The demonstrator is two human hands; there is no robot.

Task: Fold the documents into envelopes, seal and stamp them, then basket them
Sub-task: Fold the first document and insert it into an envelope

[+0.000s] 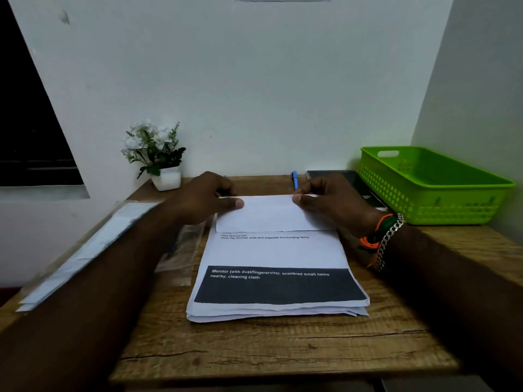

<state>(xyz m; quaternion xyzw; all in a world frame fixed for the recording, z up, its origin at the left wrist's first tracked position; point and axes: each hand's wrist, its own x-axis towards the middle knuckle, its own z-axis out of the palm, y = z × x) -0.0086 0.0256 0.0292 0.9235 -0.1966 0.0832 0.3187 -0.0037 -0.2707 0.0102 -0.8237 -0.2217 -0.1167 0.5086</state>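
A stack of printed documents (271, 253) lies in the middle of the wooden desk (283, 349); the top sheet shows a black band with white text. Its far edge is folded toward me, forming a white flap (268, 215). My left hand (203, 199) pinches the flap's left top corner, thumb on the paper. At the flap's right top corner my right hand (331, 202) grips the fold the same way. A green plastic basket (433, 185) stands empty at the back right. Envelopes in a clear plastic sleeve (93, 244) lie along the desk's left edge.
A small white pot of artificial flowers (158, 157) stands at the back left. A blue pen (294, 179) and a dark flat book or pad (353, 182) lie behind the papers. Another clear plastic wrapper (184, 250) lies left of the stack. White walls close the back and right.
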